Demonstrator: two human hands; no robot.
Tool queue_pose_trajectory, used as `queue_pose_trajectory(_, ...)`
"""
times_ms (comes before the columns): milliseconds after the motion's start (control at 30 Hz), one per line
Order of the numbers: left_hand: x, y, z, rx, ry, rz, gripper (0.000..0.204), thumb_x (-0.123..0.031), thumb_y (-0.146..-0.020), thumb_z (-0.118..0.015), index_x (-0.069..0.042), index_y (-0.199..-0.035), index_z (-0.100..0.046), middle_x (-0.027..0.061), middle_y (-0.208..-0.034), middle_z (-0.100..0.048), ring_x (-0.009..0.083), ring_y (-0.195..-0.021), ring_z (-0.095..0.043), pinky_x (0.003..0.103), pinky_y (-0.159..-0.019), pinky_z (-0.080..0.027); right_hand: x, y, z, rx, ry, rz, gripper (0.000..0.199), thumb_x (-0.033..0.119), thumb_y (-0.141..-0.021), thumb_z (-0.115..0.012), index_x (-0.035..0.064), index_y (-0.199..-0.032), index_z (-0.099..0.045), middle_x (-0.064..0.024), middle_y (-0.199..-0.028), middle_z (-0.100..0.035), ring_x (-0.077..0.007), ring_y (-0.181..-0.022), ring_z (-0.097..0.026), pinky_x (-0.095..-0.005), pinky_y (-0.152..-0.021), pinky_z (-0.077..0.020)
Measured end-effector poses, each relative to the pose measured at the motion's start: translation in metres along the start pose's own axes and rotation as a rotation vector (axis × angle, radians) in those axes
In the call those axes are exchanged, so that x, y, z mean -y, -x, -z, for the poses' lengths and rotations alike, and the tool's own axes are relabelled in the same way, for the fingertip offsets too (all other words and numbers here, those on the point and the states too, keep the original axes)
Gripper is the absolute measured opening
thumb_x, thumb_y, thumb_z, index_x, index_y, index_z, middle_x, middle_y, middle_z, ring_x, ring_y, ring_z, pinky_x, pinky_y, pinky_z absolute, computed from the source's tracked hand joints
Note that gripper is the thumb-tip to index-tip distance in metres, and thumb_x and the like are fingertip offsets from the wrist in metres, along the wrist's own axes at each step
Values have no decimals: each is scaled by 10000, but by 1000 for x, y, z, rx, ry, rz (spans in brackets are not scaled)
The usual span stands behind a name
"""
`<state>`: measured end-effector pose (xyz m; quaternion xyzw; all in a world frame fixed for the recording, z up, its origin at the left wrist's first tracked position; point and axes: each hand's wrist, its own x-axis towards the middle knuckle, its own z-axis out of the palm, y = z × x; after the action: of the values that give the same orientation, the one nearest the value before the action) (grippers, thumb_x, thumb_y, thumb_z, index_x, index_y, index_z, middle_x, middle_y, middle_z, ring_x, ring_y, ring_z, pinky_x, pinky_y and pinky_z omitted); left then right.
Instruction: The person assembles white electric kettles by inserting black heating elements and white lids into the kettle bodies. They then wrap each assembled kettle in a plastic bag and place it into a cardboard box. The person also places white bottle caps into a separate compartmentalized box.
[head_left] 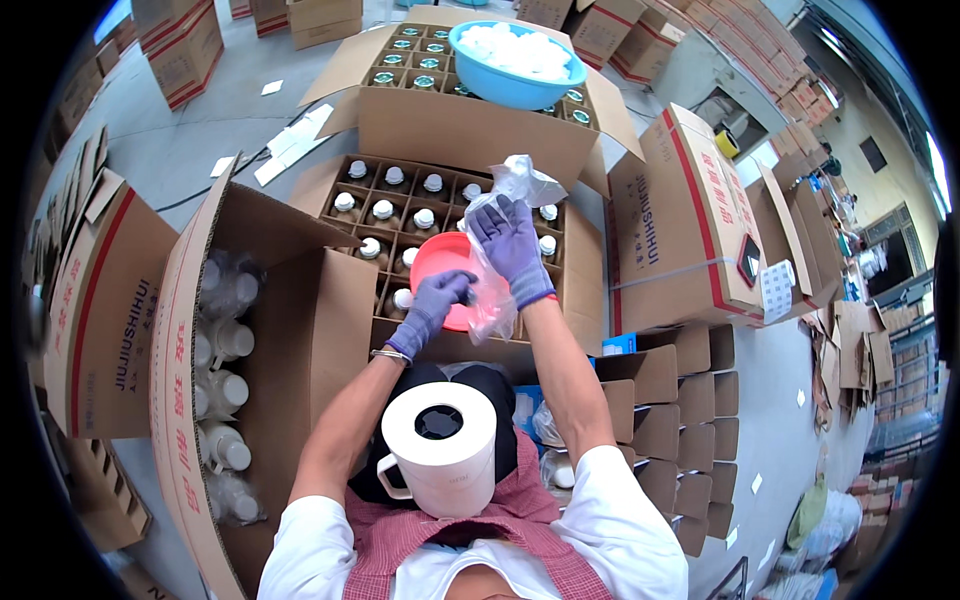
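Observation:
My right hand (510,245), in a purple glove, holds up a clear plastic bag (510,195) over an open carton of white-capped bottles (400,215). My left hand (440,297), also gloved in purple, reaches into the lower part of that bag. A red-orange bowl (438,262) sits on the bottles just behind the bag. A white roll of tape on a dispenser (440,460) hangs at my chest above a red checked apron.
A blue basin of white pieces (515,62) rests on a second open carton of bottles behind. A carton on its side at left (230,380) holds bagged bottles. Sealed cartons stand at right (680,220); cardboard dividers (690,420) lie at lower right.

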<state>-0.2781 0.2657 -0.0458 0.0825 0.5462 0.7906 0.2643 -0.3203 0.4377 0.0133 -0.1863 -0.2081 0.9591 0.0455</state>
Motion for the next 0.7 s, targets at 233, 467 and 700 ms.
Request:
queue_pose_trajectory(233,-6,19,17,-131,364,62,241,-218,-957,-615,-15,-1057,-699,30,-886,-692,146,-826,-676,308,-796,-547,-11,126,41,369,1951,913,710,273,-847,-690,52,-1457,-403,-170,-1409,-484,-250,-1277,-494,-391,-1043,-413)
queue_pose_trajectory(467,13,44,-19,80,-518,-136,676,-212,-944,-613,-37,-1509,-286,123,-1435,-462,206,-1275,-491,307,-1058,-388,-23,96,127,-75,1053,405,237,63,-853,-667,1,-1082,-663,-33,-966,-684,-106,-865,-615,-255,-768,-513)
queue_pose_trajectory(700,0,45,59,-23,706,-1,232,-145,-930,-543,18,-1058,-649,77,-892,-694,150,-757,-649,274,-709,-532,-19,152,71,-122,2360,968,268,211,-842,-696,91,-1072,-630,-82,-908,-646,-245,-808,-644,-363,-712,-515)
